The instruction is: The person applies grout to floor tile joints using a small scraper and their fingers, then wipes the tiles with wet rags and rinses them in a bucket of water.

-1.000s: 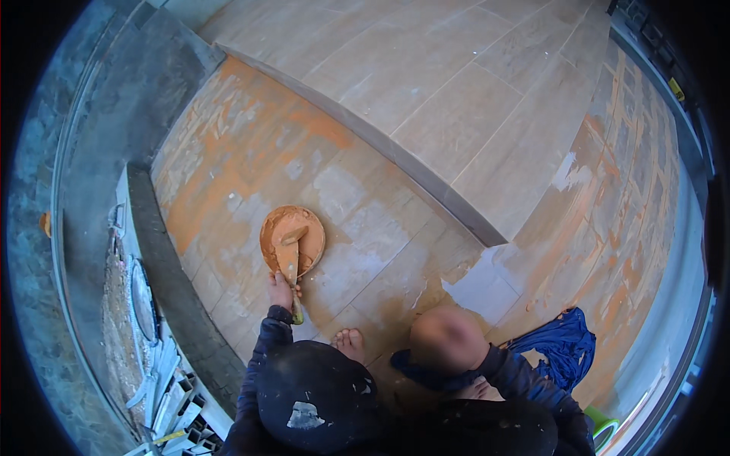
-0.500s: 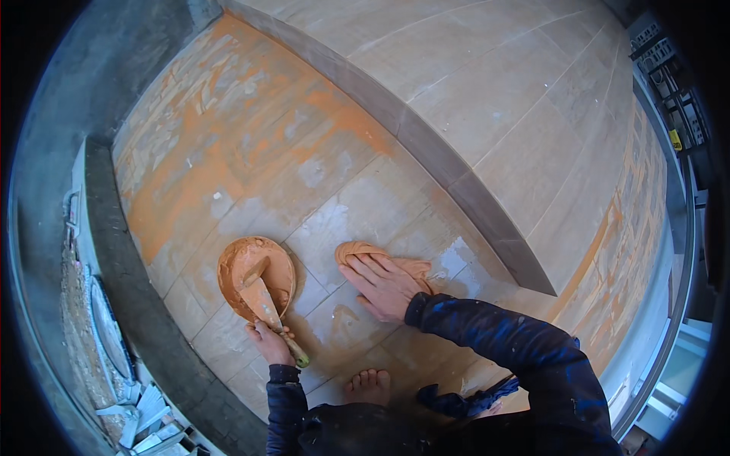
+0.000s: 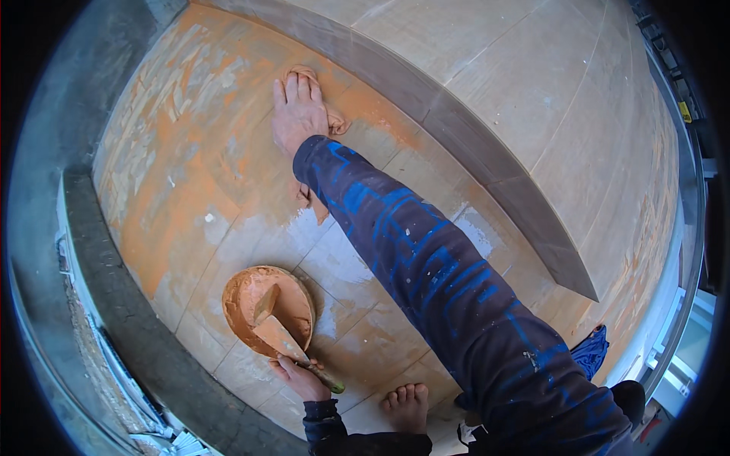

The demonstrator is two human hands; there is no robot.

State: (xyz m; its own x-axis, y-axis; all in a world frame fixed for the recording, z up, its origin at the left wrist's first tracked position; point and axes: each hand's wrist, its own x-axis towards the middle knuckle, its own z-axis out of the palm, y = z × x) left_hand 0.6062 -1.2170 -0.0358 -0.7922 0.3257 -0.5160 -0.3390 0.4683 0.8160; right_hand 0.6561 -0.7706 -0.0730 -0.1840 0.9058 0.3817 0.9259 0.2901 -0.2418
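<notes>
My right hand (image 3: 299, 121) reaches far out, pressing down on a bunched orange-stained cloth (image 3: 303, 71) on the tiled floor. Its fingers point away from me over the cloth, and more cloth hangs out by the wrist. At the near rim of a round bowl (image 3: 234, 292) coated with orange paste is my left hand (image 3: 303, 378), fingers closed there. A trowel (image 3: 281, 336) rests across that rim, its blade tip in the bowl and its green-ended handle over my left hand. Part of the left hand's grip is hidden under the trowel.
Orange residue (image 3: 175, 228) smears the floor tiles. A raised tiled step (image 3: 494, 163) runs diagonally along the right. A dark ledge (image 3: 163, 365) borders the left. My bare foot (image 3: 407, 403) stands near the bowl; blue fabric (image 3: 590, 351) lies at the lower right.
My right hand has swept forward and left with the cloth, away from beside the bowl. The bowl, trowel and left hand appear slightly lower and further right in view.
</notes>
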